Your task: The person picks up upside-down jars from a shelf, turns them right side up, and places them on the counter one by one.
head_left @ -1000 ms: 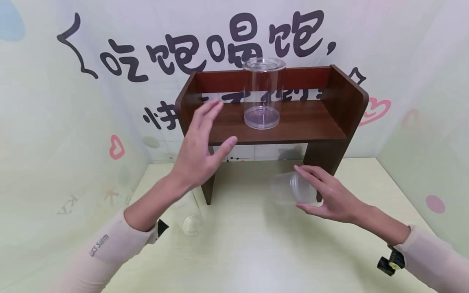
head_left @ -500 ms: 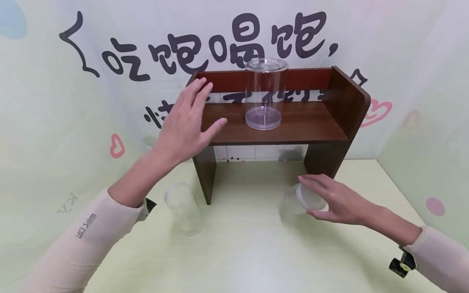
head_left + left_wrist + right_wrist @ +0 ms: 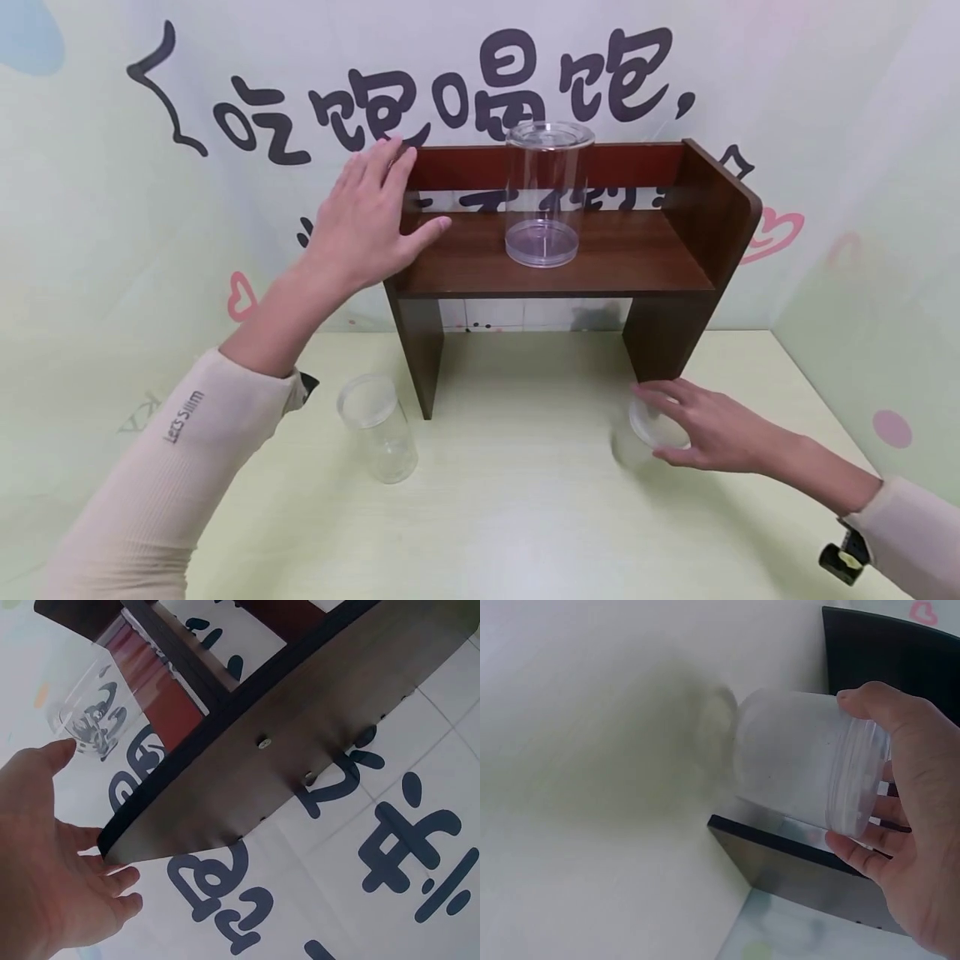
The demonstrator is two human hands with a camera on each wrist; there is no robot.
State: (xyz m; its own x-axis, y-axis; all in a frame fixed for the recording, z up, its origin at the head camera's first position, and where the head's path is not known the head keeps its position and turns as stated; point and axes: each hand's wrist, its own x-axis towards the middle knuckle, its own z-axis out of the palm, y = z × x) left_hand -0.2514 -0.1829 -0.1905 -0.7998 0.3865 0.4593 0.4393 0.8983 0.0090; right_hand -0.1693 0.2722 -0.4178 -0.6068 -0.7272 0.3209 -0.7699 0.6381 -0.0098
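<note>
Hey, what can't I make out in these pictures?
- Head view: the top left corner of the shelf, covered by the left hand.
- Head view: part of the rim of the held jar, behind the right hand.
- Head view: much of the lower line of lettering, behind the shelf and left hand.
- Head view: whether the held jar touches the table; its clear body blends in.
- Left wrist view: the shelf's far end, cut off by the frame.

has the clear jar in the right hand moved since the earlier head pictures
Yes: in the head view, the held jar has moved right and lower in the picture, judged against the brown shelf.
</note>
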